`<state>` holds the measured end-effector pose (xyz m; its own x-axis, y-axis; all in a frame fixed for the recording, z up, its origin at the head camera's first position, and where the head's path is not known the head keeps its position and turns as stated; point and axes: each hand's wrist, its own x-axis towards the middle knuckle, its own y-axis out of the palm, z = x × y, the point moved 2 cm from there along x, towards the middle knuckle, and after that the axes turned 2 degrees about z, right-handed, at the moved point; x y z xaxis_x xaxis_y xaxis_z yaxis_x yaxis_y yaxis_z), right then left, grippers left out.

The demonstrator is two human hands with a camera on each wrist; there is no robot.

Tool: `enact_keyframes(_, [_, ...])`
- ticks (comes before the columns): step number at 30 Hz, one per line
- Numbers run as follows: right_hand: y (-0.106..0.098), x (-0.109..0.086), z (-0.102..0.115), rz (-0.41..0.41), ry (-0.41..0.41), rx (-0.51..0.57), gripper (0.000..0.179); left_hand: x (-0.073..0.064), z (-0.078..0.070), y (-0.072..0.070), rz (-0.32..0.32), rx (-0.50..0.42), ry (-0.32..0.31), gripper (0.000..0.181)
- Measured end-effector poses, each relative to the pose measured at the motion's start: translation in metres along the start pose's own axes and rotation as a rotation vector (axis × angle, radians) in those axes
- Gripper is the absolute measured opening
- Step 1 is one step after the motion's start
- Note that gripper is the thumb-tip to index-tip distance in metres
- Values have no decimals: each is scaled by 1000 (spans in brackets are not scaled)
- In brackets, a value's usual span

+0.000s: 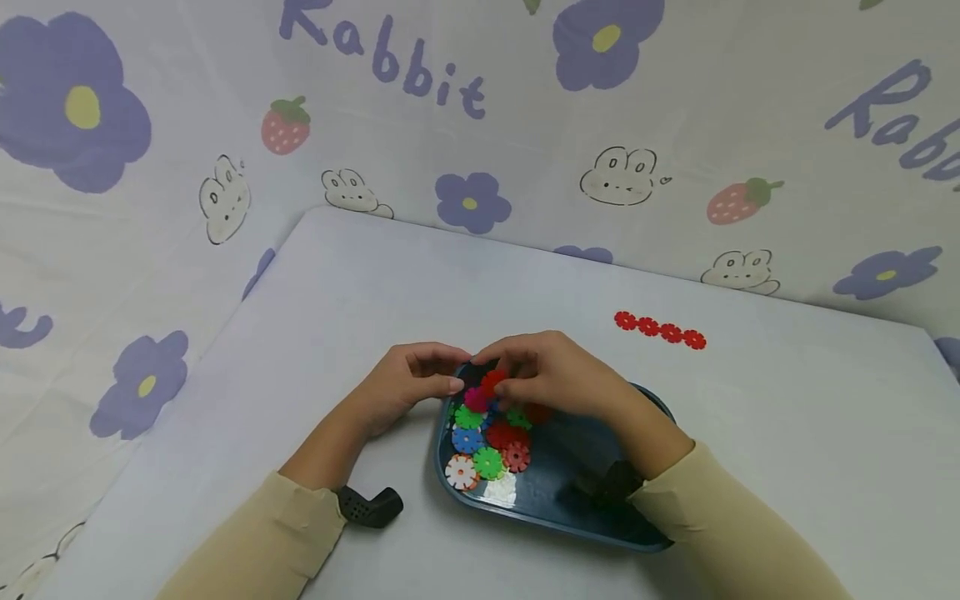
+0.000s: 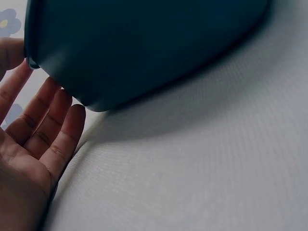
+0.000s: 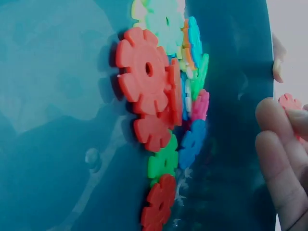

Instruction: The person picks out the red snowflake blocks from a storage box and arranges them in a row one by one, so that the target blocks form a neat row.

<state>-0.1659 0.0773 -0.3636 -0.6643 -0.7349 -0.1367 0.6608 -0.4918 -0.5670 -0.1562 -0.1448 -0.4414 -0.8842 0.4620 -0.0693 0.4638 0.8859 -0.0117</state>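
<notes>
A dark teal tray (image 1: 570, 467) holds a heap of colored plastic snowflake discs (image 1: 487, 460) along its left side. At the tray's far left corner my left hand (image 1: 408, 379) grips the rim. In the left wrist view, the left thumb and index finger (image 2: 10, 91) are at the tray's edge, and the other fingertips touch its outer wall. My right hand (image 1: 558, 375) is over the far part of the tray, pinching a red snowflake disc (image 1: 492, 383) between thumb and fingers. That red disc (image 3: 289, 102) is partly hidden behind the fingers in the right wrist view.
A row of joined red snowflake discs (image 1: 660, 330) lies on the white table (image 1: 420, 275) beyond the tray. Behind the table hangs a patterned cloth (image 1: 525, 150). Black wrist devices (image 1: 371, 507) are worn at both sleeves.
</notes>
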Motion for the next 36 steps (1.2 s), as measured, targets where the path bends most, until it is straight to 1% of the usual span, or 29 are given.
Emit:
enact_keyframes(4, [-2,-1,-1,-20,-14,-16,34,0,-1,0,3,11,1,37])
enact_keyframes(7, [-4,-1,-1,-43,-6,-29,31,-2,-2,0,-2,30,0,37])
enact_keyframes(11, [-9,-4,1,-111,46,-34,34,-4,-2,-2,-14,41,-5,35])
enact_keyframes(15, [-21,-19,5,-223,114,-35,39,-3,-1,0,2,31,4,35])
enact_keyframes(19, [-34,-33,11,-328,140,-69,44,-2,-1,1,6,34,14,35])
enact_keyframes(21, [-39,-37,16,-355,133,-102,45,-2,-1,0,-5,44,14,35])
enact_keyframes(26, [-48,-53,25,-405,162,-195,48,-2,-2,3,-13,54,-1,35])
enact_keyframes(29, [-59,-65,28,-448,123,-258,47,-1,-2,4,-19,53,2,35])
enact_keyframes(31, [-71,-74,23,-499,99,-301,46,-2,-3,3,-30,62,4,35])
enact_keyframes(32, [-77,-79,18,-531,104,-319,46,-2,-3,3,-33,62,4,35])
enact_keyframes(34, [-93,-88,3,-598,155,-341,45,-1,-2,3,-40,65,2,35])
enact_keyframes(36, [-108,-99,-17,-657,248,-348,46,-1,-2,4,-41,68,-3,35])
